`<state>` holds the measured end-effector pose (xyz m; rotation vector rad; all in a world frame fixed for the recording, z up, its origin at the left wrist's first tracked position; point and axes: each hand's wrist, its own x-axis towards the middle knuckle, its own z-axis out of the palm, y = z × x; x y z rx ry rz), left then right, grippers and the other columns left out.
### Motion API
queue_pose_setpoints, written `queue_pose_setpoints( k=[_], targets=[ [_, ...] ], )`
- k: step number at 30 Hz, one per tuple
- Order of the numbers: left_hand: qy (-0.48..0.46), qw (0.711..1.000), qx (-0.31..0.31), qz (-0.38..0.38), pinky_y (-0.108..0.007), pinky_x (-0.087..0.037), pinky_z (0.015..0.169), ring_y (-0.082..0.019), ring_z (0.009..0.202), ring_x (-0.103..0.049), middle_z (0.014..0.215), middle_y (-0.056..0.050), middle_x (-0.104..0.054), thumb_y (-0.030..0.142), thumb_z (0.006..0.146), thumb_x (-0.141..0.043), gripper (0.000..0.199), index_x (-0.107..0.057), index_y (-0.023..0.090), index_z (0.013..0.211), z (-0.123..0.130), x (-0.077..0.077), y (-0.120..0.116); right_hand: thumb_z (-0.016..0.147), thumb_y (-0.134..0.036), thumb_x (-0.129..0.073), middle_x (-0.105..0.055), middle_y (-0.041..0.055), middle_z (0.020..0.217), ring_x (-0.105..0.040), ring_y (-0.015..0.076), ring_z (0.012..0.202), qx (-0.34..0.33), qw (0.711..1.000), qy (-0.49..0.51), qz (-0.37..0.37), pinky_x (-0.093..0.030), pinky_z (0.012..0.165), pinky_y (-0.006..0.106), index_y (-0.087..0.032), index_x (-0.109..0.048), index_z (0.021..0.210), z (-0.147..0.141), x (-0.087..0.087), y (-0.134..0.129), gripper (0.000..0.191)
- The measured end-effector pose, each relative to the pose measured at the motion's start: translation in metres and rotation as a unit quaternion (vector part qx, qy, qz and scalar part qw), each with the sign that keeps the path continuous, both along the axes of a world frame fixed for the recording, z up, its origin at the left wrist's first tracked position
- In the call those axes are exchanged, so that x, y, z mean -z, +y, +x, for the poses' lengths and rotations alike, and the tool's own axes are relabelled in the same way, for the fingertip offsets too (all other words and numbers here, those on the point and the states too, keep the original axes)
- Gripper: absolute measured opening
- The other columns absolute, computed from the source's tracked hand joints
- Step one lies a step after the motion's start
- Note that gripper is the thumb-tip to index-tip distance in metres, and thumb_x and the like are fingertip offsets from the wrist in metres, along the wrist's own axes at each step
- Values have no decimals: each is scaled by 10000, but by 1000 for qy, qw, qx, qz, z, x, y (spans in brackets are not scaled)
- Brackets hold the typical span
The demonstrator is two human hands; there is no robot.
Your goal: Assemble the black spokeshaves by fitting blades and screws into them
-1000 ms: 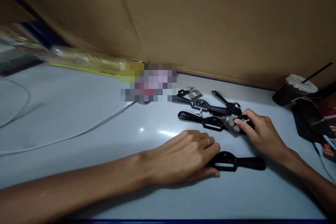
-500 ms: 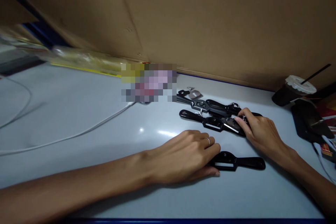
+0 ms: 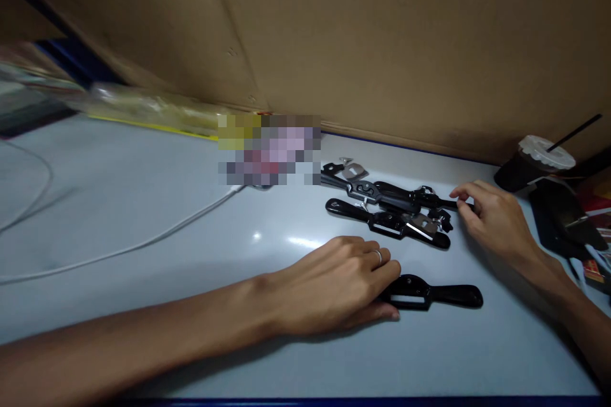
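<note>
My left hand (image 3: 344, 283), a ring on one finger, is wrapped over a black spokeshave body (image 3: 410, 292) lying on the table. The covered handle is hidden; the slot and the other handle stick out to the right. Farther back lies a glossy black spokeshave (image 3: 386, 224) with a grey blade plate (image 3: 421, 222) and a small black piece (image 3: 442, 219) on it. Behind it, a dark grey spokeshave (image 3: 365, 191) overlaps another black one (image 3: 398, 194). My right hand (image 3: 499, 216) is at that last one's right end, thumb and forefinger apart; contact is unclear.
A lidded cup with a black straw (image 3: 544, 159) stands at the back right beside a black box-like object (image 3: 558, 219). A white cable (image 3: 191, 222) runs across the left to a blurred-out item (image 3: 281, 149). Plastic-wrapped rolls (image 3: 157, 105) lie along the cardboard wall (image 3: 382, 32).
My right hand has drawn back to the right from the small parts on the glossy spokeshave, uncovering the small black piece and the handle end. My left hand has stayed in place.
</note>
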<state>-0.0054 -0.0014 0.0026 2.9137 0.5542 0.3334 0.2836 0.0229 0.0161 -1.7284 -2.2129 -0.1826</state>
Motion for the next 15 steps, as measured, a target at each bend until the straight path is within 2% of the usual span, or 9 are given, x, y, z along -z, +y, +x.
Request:
queue_pose_setpoints(
  k=[7, 12, 15],
  targets=[
    [-5, 1000, 1, -4, -327, -404, 581, -157, 668, -570, 781, -5, -634, 425, 962, -670, 296, -546, 187, 839, 0, -1, 0, 892, -237, -505, -697, 42, 766, -564, 181, 624, -34, 998, 45, -37, -389, 606, 307, -213, -703, 871, -11, -6, -8, 201],
    [0, 1000, -1, 0, -321, -401, 587, -170, 670, -584, 789, -8, -647, 432, 922, -720, 324, -532, 190, 815, 0, -1, 0, 899, -181, -489, -685, 38, 842, -579, 172, 679, -96, 991, 31, -93, -402, 643, 297, -217, -722, 987, -14, -8, -13, 251],
    [1, 1000, 0, 1, -317, -403, 595, -171, 675, -582, 787, -8, -647, 432, 927, -713, 321, -533, 192, 815, 0, -1, 0, 934, -200, -512, -688, 41, 879, -574, 170, 688, -89, 988, 13, -126, -392, 645, 297, -211, -703, 954, -15, -5, -13, 192]
  ],
)
